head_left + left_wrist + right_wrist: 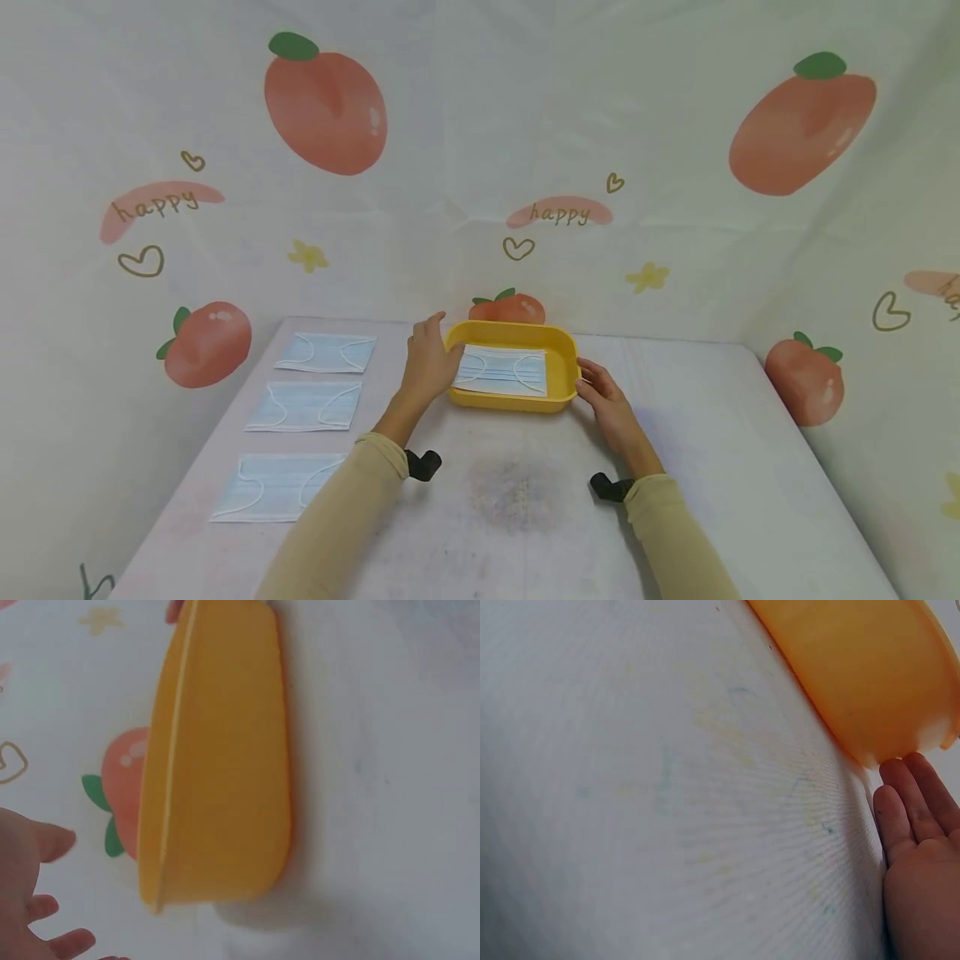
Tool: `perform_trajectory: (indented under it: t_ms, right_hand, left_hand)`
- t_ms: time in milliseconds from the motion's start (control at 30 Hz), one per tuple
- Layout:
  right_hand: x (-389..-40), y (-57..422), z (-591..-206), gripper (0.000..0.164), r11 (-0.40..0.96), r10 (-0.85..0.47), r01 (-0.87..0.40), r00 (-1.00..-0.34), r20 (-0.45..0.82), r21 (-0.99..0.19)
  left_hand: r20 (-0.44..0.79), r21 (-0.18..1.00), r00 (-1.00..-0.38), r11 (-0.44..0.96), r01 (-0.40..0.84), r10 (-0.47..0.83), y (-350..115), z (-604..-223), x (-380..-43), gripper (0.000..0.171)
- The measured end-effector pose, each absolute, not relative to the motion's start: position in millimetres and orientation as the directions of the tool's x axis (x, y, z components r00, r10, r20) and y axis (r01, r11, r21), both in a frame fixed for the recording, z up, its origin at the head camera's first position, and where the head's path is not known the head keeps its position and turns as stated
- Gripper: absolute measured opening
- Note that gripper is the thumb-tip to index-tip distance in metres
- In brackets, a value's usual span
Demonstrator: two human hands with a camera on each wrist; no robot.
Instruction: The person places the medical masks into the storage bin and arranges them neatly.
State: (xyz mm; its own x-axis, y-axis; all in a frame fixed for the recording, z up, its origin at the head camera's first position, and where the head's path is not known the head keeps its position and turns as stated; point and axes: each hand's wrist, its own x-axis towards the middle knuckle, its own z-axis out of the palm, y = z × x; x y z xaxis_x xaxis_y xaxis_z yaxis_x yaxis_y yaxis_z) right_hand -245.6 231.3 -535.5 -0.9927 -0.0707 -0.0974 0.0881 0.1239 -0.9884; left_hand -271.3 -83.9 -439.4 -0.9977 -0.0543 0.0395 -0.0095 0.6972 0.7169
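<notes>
A yellow plastic tray (510,403) stands at the back middle of the table, with a light blue face mask (501,371) lying flat inside toward its left end. My left hand (431,360) is raised beside the tray's left end, overlapping the rim in the head view. The left wrist view shows this hand (30,892) with fingers spread, a gap between them and the tray (225,757). At the tray's right end is my right hand (609,407). In the right wrist view its straight fingers (911,791) touch the tray's end wall (885,682).
Three more blue face masks lie in a column along the table's left side: a far one (326,352), a middle one (303,407) and a near one (273,487), partly covered by the left sleeve. Behind the table (525,533) hangs a fruit-printed cloth (465,125).
</notes>
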Motion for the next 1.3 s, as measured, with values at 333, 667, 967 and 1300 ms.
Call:
perform_trajectory:
  t_ms: [333,667,967,1300]
  right_hand:
    - [-246,232,-537,0.055,0.123,-0.077,0.089,-0.992,-0.099,-0.988]
    - [-247,233,-535,0.054,0.136,-0.08,0.095,-0.991,-0.106,-0.986]
    - [-247,232,-535,0.055,0.117,-0.07,0.116,-0.99,-0.125,-0.986]
    - [-245,231,-533,0.056,0.114,-0.08,0.114,-0.989,-0.124,-0.987]
  left_hand:
    - [0.05,0.553,-0.998,0.833,-0.005,-0.039,-112,-454,-275,0.082]
    - [0.063,0.417,-0.996,0.908,-0.034,-0.067,-143,-463,-281,0.087]
    - [0.026,0.389,-0.994,0.917,-0.087,-0.105,-173,-472,-286,0.089]
    - [0.023,0.386,-0.991,0.916,-0.11,-0.129,-210,-475,-291,0.091]
